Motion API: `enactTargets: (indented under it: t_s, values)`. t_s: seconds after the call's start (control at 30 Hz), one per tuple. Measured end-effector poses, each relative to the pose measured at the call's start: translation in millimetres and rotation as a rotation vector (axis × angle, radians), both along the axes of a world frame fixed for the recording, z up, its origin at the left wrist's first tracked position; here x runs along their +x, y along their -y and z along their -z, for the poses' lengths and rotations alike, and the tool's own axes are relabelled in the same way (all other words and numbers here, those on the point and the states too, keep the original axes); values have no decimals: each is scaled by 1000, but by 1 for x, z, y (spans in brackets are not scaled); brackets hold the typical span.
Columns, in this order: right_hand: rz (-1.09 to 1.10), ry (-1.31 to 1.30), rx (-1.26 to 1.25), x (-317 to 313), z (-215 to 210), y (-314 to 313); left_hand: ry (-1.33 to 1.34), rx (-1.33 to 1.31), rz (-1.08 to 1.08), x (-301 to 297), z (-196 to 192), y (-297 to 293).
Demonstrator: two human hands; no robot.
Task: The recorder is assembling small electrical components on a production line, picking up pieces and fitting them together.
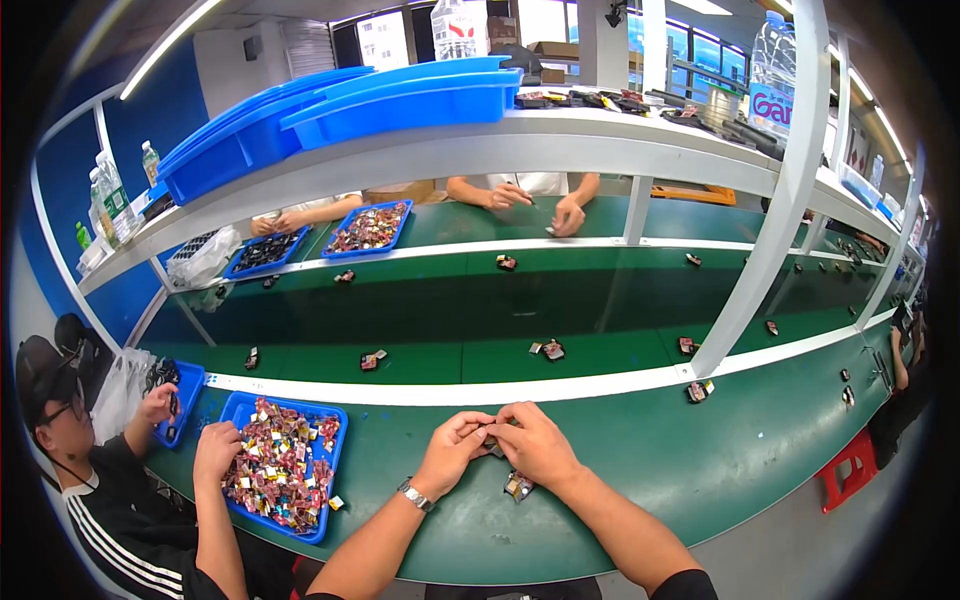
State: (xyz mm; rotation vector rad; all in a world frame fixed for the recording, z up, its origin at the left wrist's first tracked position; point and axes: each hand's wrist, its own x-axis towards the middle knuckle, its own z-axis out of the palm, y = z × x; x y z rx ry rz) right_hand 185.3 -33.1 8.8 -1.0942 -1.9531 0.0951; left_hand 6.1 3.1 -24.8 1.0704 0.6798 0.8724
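Note:
Over the green worktop [640, 500], my left hand [455, 455] and my right hand [538, 448] meet at the fingertips, both closed. A metal-banded watch is on my left wrist. Pinched between them is a small dark piece [492, 449], mostly covered by the fingers, so its kind is hidden. Just below my right hand lies a small electronic assembly [518, 487] with a reddish circuit board and a pale patch. To my left stands a blue tray [340, 440] heaped with small reddish circuit boards [275, 460]; a co-worker's hand [215, 455] reaches over its left edge.
Beyond a white rail [450, 394], a green conveyor belt [440, 320] carries scattered small assemblies [373, 359]. A white post [755, 220] rises to the right. Overhead, a shelf [590, 135] holds blue trays [410, 108] and bottles. Co-workers sit to the left and opposite.

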Motion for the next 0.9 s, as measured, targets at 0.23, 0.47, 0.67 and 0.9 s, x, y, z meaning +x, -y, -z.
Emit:
enactTargets:
  t_s: [0.23,0.47,0.67,0.9]
  values:
    - [-12,-334,-239,-12,4,3,-38,68,-95,4,1,5]
    - [-3,-478,-324,-13,16,0,-130,226,-165,8,9,5]
    - [55,-611,-494,-15,14,-2,-162,302,-178,7,17,3]
    - [166,-709,-536,16,25,-57,-9,139,-191,12,-1,6]
